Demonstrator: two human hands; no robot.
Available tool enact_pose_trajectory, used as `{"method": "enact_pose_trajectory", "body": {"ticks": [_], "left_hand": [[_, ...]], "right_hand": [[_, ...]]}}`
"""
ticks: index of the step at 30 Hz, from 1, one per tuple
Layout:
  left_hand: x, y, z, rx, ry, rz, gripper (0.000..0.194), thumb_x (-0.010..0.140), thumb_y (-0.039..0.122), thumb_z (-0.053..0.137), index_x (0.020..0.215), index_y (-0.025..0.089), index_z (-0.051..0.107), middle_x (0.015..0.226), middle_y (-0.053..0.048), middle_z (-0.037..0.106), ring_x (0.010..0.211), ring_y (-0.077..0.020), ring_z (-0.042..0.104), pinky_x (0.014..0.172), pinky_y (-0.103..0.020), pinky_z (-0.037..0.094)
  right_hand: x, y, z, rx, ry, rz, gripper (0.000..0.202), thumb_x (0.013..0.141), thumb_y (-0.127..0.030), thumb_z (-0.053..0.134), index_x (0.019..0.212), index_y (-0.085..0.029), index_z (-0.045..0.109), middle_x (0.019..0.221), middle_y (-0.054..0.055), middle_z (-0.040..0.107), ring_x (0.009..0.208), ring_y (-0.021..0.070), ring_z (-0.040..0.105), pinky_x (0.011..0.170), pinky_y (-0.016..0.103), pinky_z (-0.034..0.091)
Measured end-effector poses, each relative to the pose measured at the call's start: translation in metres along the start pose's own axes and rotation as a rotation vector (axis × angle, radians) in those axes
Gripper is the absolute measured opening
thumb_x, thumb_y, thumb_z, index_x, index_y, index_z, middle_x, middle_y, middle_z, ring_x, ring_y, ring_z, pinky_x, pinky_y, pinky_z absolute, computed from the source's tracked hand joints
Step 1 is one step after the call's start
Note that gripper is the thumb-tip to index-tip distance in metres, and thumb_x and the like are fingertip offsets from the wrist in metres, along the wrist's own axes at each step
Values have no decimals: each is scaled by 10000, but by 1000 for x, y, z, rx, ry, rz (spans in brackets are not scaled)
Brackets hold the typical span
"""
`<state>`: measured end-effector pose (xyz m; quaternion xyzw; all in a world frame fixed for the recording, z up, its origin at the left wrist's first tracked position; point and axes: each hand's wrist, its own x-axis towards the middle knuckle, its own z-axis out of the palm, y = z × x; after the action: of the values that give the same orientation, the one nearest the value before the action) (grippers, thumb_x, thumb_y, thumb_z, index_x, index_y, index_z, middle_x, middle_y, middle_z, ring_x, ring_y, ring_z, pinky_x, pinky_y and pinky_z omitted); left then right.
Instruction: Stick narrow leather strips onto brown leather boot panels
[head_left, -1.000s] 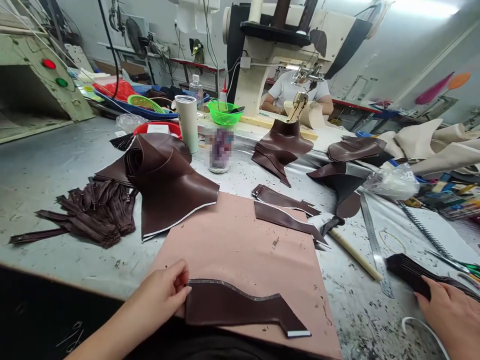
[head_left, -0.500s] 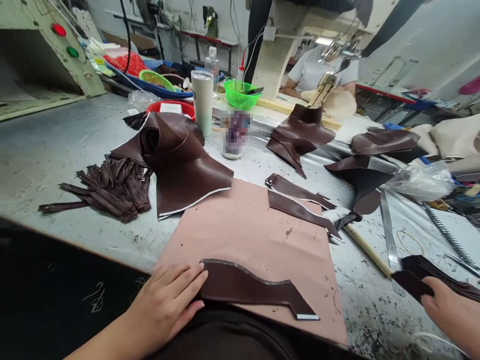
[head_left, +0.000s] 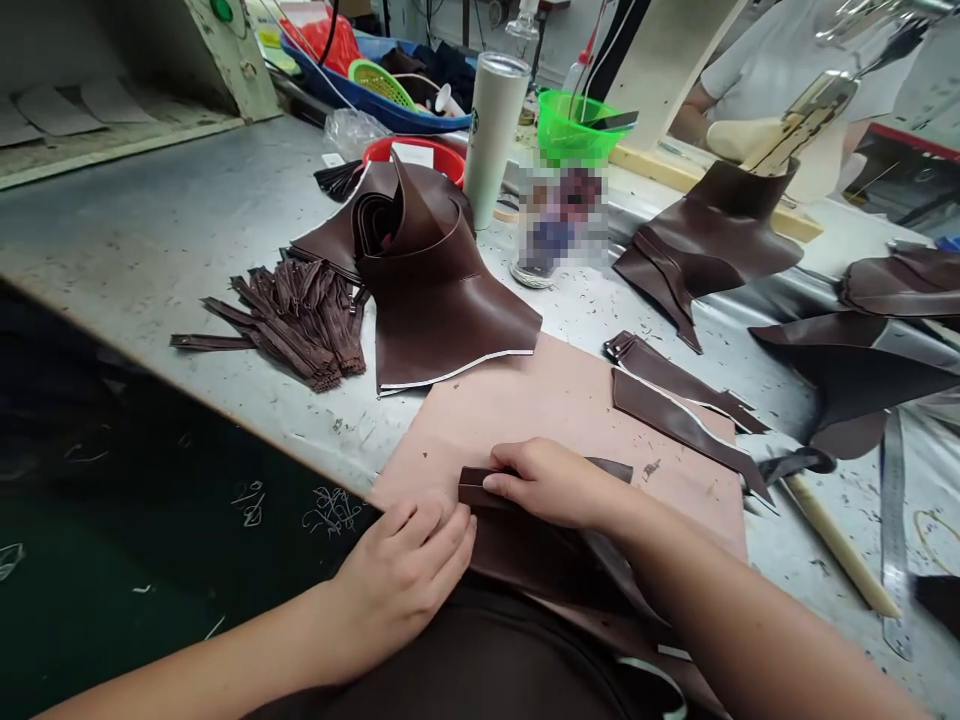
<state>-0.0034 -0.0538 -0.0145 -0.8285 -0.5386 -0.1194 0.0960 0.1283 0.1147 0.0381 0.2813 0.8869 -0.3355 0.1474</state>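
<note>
Two pieces are now at hand on the pink sheet (head_left: 517, 400): the right hand (head_left: 547, 485), in from its right, pinches a dark strip (head_left: 472, 487); the left hand (head_left: 409, 570), fingers together, touches the brown panel (head_left: 517, 555).

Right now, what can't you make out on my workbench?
Head view, all:
- Middle of the brown leather strip: hidden by the right hand.
- Part of the leather panel below: covered by the right forearm.
- Palm of the left hand: turned out of sight.
- Container: details pixelated.
- Dark piece by the steel ruler: cut off by right edge.
</note>
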Motion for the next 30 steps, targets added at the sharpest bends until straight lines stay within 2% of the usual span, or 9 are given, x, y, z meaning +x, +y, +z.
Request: {"method": "enact_pose_trajectory", "body": {"ticks": [3, 7, 10, 15, 19, 22, 25, 27, 30], "left_hand": [[-2, -3, 3, -12, 12, 26, 318, 816, 135, 478, 1115, 136, 586, 1166, -55, 600, 916, -210, 515, 771, -342, 393], [-2, -4, 4, -19, 44, 53, 328, 825, 96, 419, 1104, 118, 591, 1166, -72, 599, 886, -211, 535, 751, -342, 410], [-2, -4, 6, -24, 40, 64, 323, 830, 92, 423, 1111, 109, 582, 1161, -83, 600, 982, -228, 534, 820, -349, 414], [-2, -2, 14, -4, 8, 96, 310, 825, 146, 458, 1110, 87, 565, 1180, -139, 570, 1155, -279, 465, 967, -387, 362], [1, -3, 13, 19, 14, 100, 298, 815, 208, 470, 1074, 101, 571, 1159, -145, 575, 1127, -272, 494, 934, -370, 393], [4, -4, 10, 5, 23, 73, 300, 827, 244, 451, 1072, 119, 571, 1185, -130, 568, 1115, -245, 502, 915, -342, 395], [9, -3, 7, 4, 19, 45, 298, 830, 264, 447, 1057, 124, 580, 1226, -130, 549, 1114, -234, 495, 899, -331, 377], [14, -1, 7, 4, 9, 36, 348, 813, 342, 498, 1070, 123, 583, 1197, -130, 570, 1084, -239, 505, 885, -333, 367], [24, 2, 7, -9, -40, 21, 643, 718, 537, 596, 1192, 108, 528, 1116, -123, 610, 966, -248, 535, 827, -342, 372]], "right_hand": [[8, 0, 2, 1, -43, 36, 232, 838, -294, 502, 635, -182, 511, 609, -16, 542, 557, 106, 443, 516, 224, 278], [9, -1, 2, -47, -35, 70, 243, 829, -302, 510, 618, -181, 507, 590, -13, 529, 545, 105, 429, 516, 230, 266], [10, -4, 4, -75, -28, 90, 239, 821, -304, 511, 616, -182, 507, 593, -6, 542, 544, 110, 439, 520, 235, 265], [10, -5, 6, -116, 3, 107, 240, 821, -307, 499, 613, -186, 494, 613, 6, 558, 557, 125, 451, 523, 247, 272], [3, 5, -2, 21, 6, 74, 108, 761, -273, 579, 751, -192, 508, 701, -7, 581, 619, 126, 496, 561, 232, 338], [-2, 13, -8, 134, -46, 69, 137, 742, -255, 600, 810, -196, 496, 742, -15, 588, 650, 121, 521, 582, 220, 375], [-3, 12, -7, 75, -43, 102, 123, 732, -238, 605, 782, -195, 501, 736, -10, 599, 652, 125, 532, 572, 219, 370], [-1, 8, -3, -16, -9, 106, 122, 725, -236, 607, 784, -196, 509, 740, -3, 609, 657, 132, 537, 562, 221, 359], [-3, 2, -4, -233, 63, 143, 188, 726, -347, 615, 788, -191, 531, 702, 22, 611, 648, 171, 544, 543, 250, 344]]}}
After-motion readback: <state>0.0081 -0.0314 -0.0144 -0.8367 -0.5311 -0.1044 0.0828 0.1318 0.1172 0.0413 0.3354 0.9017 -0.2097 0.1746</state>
